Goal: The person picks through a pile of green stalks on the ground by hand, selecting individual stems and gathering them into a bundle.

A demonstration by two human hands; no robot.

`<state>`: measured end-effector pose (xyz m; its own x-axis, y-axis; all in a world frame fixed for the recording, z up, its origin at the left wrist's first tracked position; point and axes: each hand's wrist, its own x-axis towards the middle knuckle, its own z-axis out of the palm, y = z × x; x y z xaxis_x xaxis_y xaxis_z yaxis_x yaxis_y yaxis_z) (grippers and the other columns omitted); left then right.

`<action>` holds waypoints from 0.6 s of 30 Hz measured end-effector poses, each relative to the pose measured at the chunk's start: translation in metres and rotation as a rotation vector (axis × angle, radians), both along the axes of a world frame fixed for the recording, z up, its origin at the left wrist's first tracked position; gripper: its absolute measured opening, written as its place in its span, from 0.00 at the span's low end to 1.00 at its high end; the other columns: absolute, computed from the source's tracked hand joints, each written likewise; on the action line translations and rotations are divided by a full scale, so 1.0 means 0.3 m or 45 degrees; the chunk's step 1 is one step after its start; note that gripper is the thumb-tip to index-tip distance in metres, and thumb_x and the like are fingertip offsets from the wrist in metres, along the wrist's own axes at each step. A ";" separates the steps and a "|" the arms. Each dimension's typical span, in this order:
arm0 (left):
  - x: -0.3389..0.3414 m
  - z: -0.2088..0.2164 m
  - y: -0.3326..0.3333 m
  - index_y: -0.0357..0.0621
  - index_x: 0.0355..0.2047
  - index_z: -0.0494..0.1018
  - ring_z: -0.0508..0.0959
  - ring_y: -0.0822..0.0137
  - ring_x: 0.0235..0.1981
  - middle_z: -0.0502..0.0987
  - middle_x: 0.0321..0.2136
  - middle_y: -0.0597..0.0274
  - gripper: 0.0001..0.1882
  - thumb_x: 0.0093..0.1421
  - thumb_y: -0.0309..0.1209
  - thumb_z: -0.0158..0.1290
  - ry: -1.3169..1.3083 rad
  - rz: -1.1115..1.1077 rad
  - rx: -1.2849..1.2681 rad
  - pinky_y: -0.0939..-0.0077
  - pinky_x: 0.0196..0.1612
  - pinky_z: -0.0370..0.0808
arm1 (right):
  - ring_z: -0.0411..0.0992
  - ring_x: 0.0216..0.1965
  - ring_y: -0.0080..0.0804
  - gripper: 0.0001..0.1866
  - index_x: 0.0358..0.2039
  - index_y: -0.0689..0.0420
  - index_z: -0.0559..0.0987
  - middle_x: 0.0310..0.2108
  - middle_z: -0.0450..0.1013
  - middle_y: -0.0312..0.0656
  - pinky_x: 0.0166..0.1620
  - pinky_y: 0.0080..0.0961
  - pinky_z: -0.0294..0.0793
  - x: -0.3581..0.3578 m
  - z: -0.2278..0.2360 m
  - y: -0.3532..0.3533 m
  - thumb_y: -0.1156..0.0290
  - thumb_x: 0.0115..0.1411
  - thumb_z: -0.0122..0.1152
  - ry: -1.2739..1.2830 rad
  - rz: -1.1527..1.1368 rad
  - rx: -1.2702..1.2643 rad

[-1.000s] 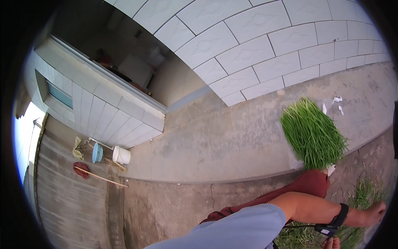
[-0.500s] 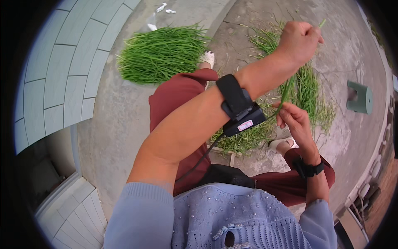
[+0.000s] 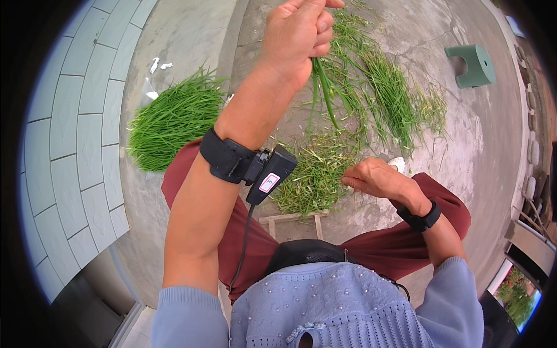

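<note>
Rough grey concrete [image 3: 458,145] fills most of my feed; smooth pale tiled wall [image 3: 93,104] curves down the left side. Wearer: blue knit sweater [image 3: 325,293], pearl-like beads; maroon cloth trousers [image 3: 255,238]. Bundle [image 3: 168,122] of long, thin green stalks, dense and neatly aligned, left of centre. Loose stalks [image 3: 386,87], thin and straggly, upper right of centre. Clippings [image 3: 313,168], short, tangled, some yellowish, mid-frame. Green stool [image 3: 483,66], upper right, looks plastic, arched opening. Bare wood frame [image 3: 293,217] below the clippings.

Counts: three gatherings of greens on the ground, one stool, two black wristbands [image 3: 420,217] (one per arm), one black box [image 3: 272,174] on the left one, three white scraps [image 3: 154,65] near the bundle's upper edge.

Left hand [image 3: 293,43], top centre, is closed in a fist around a few held stalks [image 3: 328,104]; they hang below it, over the ground between bundle and loose stalks. Right hand [image 3: 380,178], right of centre, has fingers curled in, just beside the clippings' right edge; I can't tell if it pinches anything. Bundle sits lower left of the left hand, well apart from the right.
</note>
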<state>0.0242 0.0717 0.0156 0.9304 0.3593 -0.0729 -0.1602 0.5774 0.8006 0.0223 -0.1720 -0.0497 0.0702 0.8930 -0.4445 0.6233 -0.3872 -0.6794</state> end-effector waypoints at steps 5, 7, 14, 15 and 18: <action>0.001 0.013 0.000 0.40 0.32 0.67 0.52 0.83 0.09 0.55 0.11 0.75 0.14 0.64 0.39 0.40 0.022 -0.052 0.003 0.89 0.11 0.48 | 0.66 0.23 0.53 0.12 0.21 0.64 0.71 0.18 0.67 0.54 0.26 0.40 0.65 0.041 -0.005 -0.028 0.68 0.55 0.52 -0.149 -0.296 0.210; 0.000 0.013 -0.002 0.40 0.32 0.67 0.52 0.83 0.09 0.55 0.11 0.75 0.14 0.64 0.39 0.40 0.045 -0.057 0.017 0.89 0.11 0.48 | 0.66 0.23 0.54 0.12 0.20 0.64 0.71 0.18 0.67 0.54 0.26 0.41 0.65 0.055 0.003 -0.039 0.68 0.55 0.53 -0.155 -0.376 0.165; -0.004 0.021 -0.007 0.40 0.32 0.67 0.51 0.83 0.09 0.55 0.11 0.76 0.14 0.64 0.39 0.41 0.066 -0.026 0.174 0.89 0.11 0.48 | 0.68 0.24 0.53 0.13 0.20 0.63 0.72 0.18 0.68 0.54 0.27 0.42 0.66 0.069 -0.027 -0.061 0.67 0.55 0.53 -0.252 -0.313 0.082; -0.006 0.023 -0.006 0.40 0.32 0.67 0.51 0.84 0.09 0.55 0.11 0.76 0.14 0.64 0.39 0.41 0.069 -0.017 0.219 0.89 0.11 0.48 | 0.68 0.24 0.53 0.13 0.20 0.63 0.72 0.18 0.68 0.54 0.28 0.42 0.66 0.066 -0.038 -0.065 0.67 0.55 0.53 -0.260 -0.277 0.077; -0.013 0.023 -0.001 0.39 0.32 0.67 0.51 0.84 0.09 0.56 0.11 0.76 0.14 0.64 0.39 0.42 0.086 0.034 0.324 0.89 0.11 0.48 | 0.70 0.26 0.52 0.11 0.24 0.61 0.73 0.20 0.71 0.51 0.30 0.42 0.69 0.047 -0.078 -0.077 0.66 0.54 0.52 -0.280 -0.166 0.014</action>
